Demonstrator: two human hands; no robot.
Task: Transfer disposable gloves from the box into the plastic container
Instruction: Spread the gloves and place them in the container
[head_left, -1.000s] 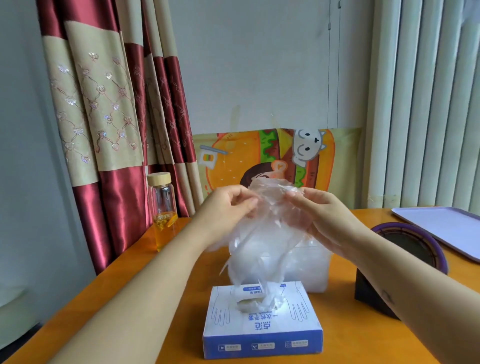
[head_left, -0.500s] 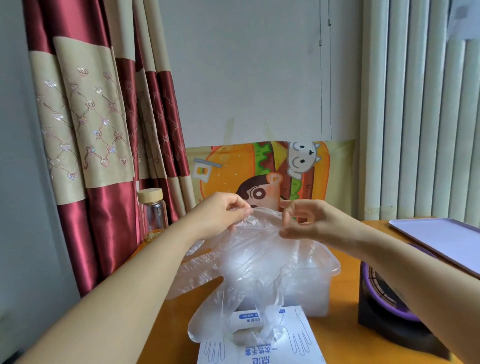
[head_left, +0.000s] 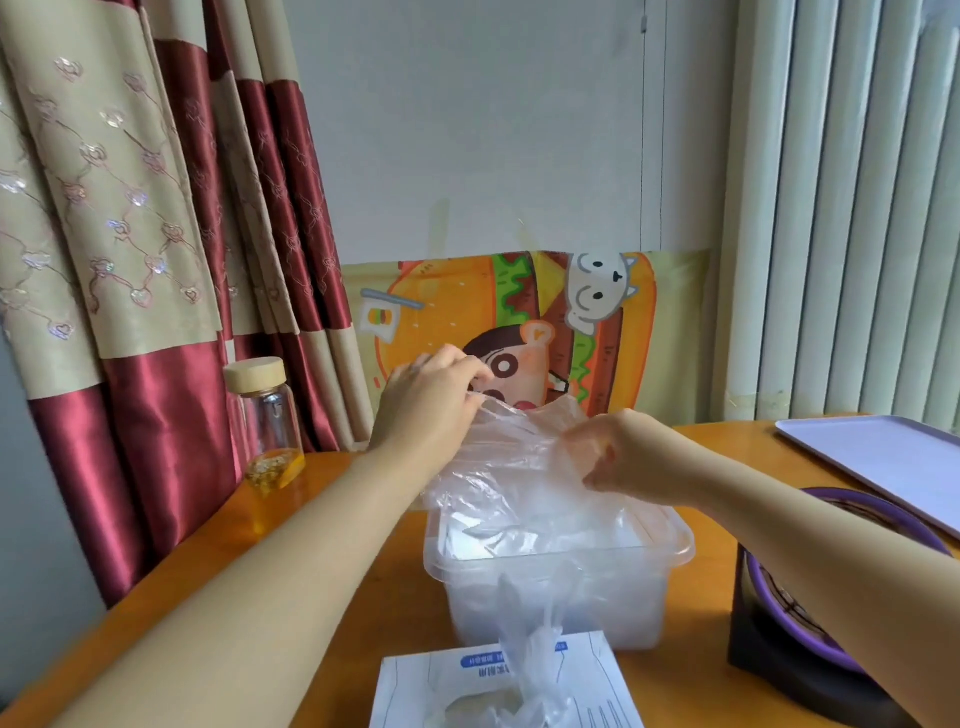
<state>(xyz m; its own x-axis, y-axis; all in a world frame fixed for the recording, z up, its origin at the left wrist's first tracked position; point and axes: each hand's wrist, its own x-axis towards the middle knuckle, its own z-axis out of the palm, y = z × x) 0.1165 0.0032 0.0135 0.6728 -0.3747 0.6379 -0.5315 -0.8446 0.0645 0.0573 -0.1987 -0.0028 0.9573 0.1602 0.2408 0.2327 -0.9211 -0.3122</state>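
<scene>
A red and beige curtain hangs at far left. Beside it, a glass jar with a pale wooden-looking lid stands upright on the orange table, with some yellow contents at its bottom.

The left hand is raised above the table's middle, thumb and fingertips pinching the upper left edge of a disposable glove. The glove is thin, clear, wrinkled film, milky where it bunches. Its held edge runs left to right between the two hands, higher on the left. The rest hangs down into the clear plastic container directly below, where more pale film lies. I cannot tell cuff from fingers. The right hand grips the glove's right side with curled fingers, just above the container's far rim.

Behind the hands, a cartoon burger poster leans against the wall.

Nearest the camera, the white and blue glove box lies flat, close against the container's near wall. It bears a blue label strip whose writing is too blurred to read, and a line drawing of glove fingers. A second glove sticks out of its opening, twisted and upright.

To the right stand a black object with a purple ring, a lavender tray, and pale vertical blinds.
</scene>
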